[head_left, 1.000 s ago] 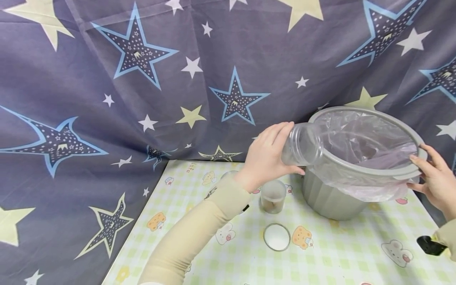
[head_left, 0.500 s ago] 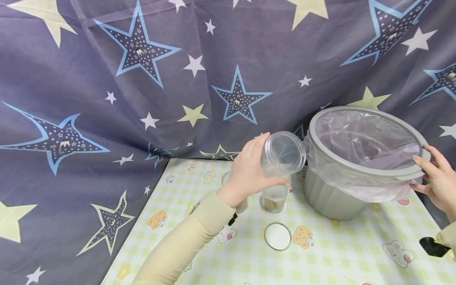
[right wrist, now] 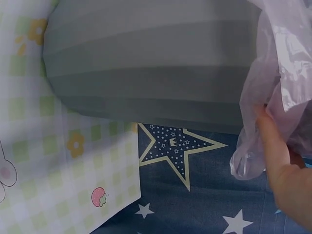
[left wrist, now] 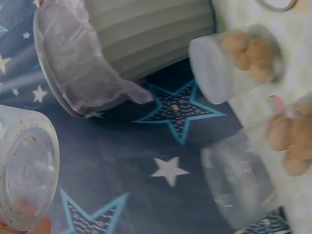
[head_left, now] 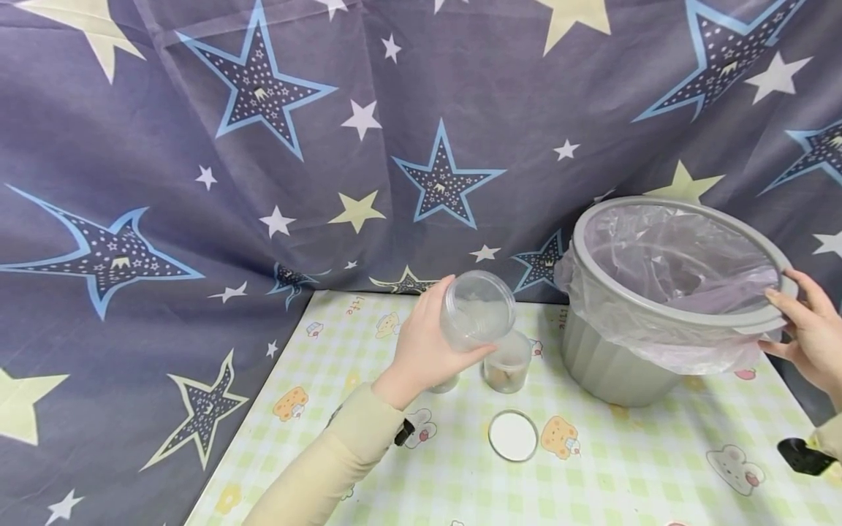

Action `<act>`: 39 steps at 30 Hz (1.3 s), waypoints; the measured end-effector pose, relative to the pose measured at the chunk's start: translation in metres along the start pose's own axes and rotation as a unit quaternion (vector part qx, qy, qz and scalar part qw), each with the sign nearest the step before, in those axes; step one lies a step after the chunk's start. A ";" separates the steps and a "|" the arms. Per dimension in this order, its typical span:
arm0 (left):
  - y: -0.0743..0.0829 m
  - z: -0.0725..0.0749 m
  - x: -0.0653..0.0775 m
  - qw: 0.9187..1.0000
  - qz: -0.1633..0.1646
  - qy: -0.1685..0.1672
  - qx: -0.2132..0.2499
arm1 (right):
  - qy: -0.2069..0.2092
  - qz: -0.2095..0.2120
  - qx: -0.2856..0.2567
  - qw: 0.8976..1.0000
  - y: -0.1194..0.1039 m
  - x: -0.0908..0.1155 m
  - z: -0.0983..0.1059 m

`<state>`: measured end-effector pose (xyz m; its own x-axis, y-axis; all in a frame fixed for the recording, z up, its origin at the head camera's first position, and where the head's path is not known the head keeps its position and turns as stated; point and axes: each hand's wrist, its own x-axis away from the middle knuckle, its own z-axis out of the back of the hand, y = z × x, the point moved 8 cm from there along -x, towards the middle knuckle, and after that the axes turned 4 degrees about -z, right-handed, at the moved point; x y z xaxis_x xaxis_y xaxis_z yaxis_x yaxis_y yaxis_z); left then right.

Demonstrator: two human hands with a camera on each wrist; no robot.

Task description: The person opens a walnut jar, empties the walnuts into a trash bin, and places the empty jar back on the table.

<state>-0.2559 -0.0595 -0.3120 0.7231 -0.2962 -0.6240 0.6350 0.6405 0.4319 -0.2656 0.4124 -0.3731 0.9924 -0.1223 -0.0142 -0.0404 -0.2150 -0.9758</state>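
Observation:
My left hand [head_left: 424,351] grips a clear plastic jar [head_left: 479,310], tilted, its open mouth facing up toward the head camera. Small brown specks show in its base in the left wrist view. At the bin's right side, my right hand [head_left: 812,329] pinches the rim of a grey ribbed trash bin [head_left: 612,358] together with its thin pinkish liner bag [head_left: 677,248]. Close past the left hand stands a frosted jar [head_left: 508,369] with brown round lumps [left wrist: 258,51] inside. Another clear jar [left wrist: 239,180] with similar lumps is mostly hidden behind the left hand in the head view.
A round white lid [head_left: 513,436] with a metallic edge lies in front of the frosted jar. The table wears a green-and-white checked cloth [head_left: 460,482] printed with cartoon animals. Behind it hangs a dark star-patterned curtain [head_left: 296,190].
My left hand has carried the clear jar left and down, from beside the bin's rim to over the table near the other jars, turning its mouth upward. The right hand stays on the rim.

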 end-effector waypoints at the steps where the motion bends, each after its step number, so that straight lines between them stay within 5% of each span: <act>1: -0.005 0.000 0.004 1.000 0.009 0.002 0.001 | 0.000 -0.002 -0.004 1.000 0.001 0.000 0.000; 7: -0.032 0.002 0.027 0.998 0.055 0.015 0.005 | -0.003 -0.011 -0.043 0.999 0.000 0.000 0.000; 13: -0.057 0.007 0.048 0.994 0.107 0.016 0.016 | 0.002 -0.014 -0.022 1.000 0.001 0.000 0.002; 28: -0.108 0.010 0.100 0.972 0.232 0.012 0.040 | 0.007 -0.019 0.009 1.000 0.001 0.000 0.002; 35: -0.124 0.007 0.116 0.965 0.255 0.012 0.058 | 0.001 -0.008 0.015 1.000 0.017 -0.017 0.032; 39: -0.136 0.004 0.125 0.960 0.272 0.009 0.063 | -0.007 -0.009 0.005 1.000 0.015 -0.015 0.026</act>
<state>-0.2504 -0.1861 -0.4460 0.9534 0.0702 -0.2935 0.1931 0.6054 0.7721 -0.2781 0.4361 -0.3934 0.9944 -0.1053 -0.0005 -0.0223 -0.2064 -0.9782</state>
